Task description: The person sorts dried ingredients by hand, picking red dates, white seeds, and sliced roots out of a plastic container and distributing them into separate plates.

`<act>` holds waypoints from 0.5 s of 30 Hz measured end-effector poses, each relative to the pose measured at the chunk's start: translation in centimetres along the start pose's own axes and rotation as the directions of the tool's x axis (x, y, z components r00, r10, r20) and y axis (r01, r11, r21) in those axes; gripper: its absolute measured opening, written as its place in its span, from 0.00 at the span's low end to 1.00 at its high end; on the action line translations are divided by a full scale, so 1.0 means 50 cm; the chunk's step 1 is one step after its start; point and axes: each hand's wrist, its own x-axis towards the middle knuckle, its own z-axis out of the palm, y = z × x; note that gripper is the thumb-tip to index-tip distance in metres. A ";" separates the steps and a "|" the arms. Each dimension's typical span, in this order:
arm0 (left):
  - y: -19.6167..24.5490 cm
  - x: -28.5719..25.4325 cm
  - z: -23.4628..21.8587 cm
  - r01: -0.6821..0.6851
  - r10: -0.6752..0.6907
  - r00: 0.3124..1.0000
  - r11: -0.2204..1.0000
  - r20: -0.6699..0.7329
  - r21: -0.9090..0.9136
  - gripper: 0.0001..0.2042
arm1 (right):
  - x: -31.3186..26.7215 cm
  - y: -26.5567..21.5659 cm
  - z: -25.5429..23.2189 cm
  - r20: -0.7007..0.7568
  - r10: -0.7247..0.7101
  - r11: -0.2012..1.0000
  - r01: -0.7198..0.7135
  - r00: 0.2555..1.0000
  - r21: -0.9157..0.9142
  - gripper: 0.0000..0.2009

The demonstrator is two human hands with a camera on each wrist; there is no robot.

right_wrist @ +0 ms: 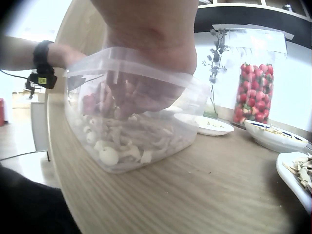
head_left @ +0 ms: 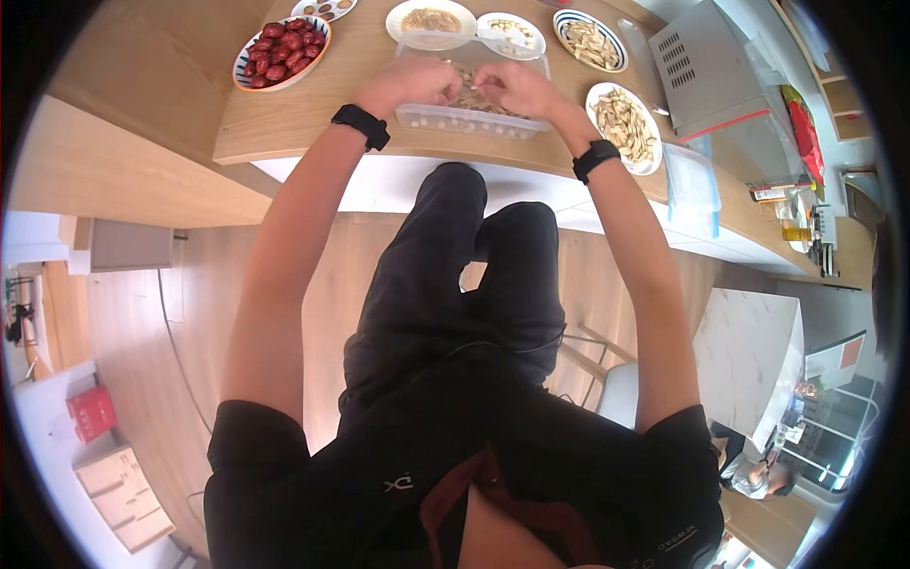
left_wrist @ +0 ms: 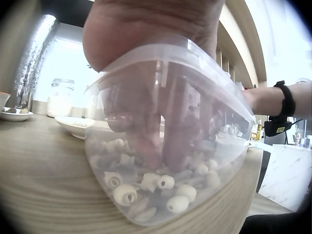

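Observation:
Both hands reach into a clear plastic box (head_left: 517, 128) near the counter's front edge. Inside lie pale round lotus seeds (left_wrist: 178, 204) with holes, and thin dried slices (right_wrist: 161, 131). My left hand (head_left: 417, 83) is over the box's left side; through the wall in the left wrist view, its fingers point down among the pieces. My right hand (head_left: 517, 87) comes in from the right, thumb and fingertips close together near the left hand, fingers bent in the right wrist view. I cannot tell whether either hand pinches a piece, because the cloudy wall blurs the fingertips.
Behind the box stand a plate of pale shreds (head_left: 431, 21) and a smaller plate of pale pieces (head_left: 512, 35). Two dishes of dried slices (head_left: 623, 125) (head_left: 590, 43) are on the right. Red dates (head_left: 282, 52) fill a bowl at left. A grey appliance (head_left: 706, 71) stands far right.

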 end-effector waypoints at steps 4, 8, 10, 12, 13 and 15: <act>-0.006 0.004 0.009 0.046 -0.046 0.999 0.999 -0.018 0.026 0.04 | 0.007 0.021 0.005 -0.040 -0.092 0.994 0.089 0.995 -0.070 0.09; -0.021 0.013 0.024 0.054 -0.050 0.995 0.997 -0.089 0.048 0.04 | 0.002 0.011 0.001 -0.027 -0.037 0.999 0.036 0.999 -0.010 0.10; -0.022 0.013 0.025 0.030 -0.024 0.993 0.998 -0.114 0.058 0.05 | 0.000 0.002 -0.004 -0.013 -0.016 1.000 0.016 1.000 -0.026 0.10; -0.013 0.008 0.018 0.008 0.002 0.990 0.998 -0.138 0.069 0.07 | 0.000 -0.002 -0.004 0.002 0.005 0.999 -0.005 1.000 -0.041 0.10; -0.011 0.007 0.016 0.021 -0.017 0.997 0.999 -0.082 0.046 0.08 | 0.001 0.000 -0.002 -0.005 -0.001 0.999 0.001 1.000 -0.053 0.10; -0.006 0.010 0.009 0.034 -0.034 0.999 0.999 -0.026 0.026 0.09 | 0.002 0.006 0.000 -0.013 -0.007 0.998 0.006 1.000 -0.067 0.10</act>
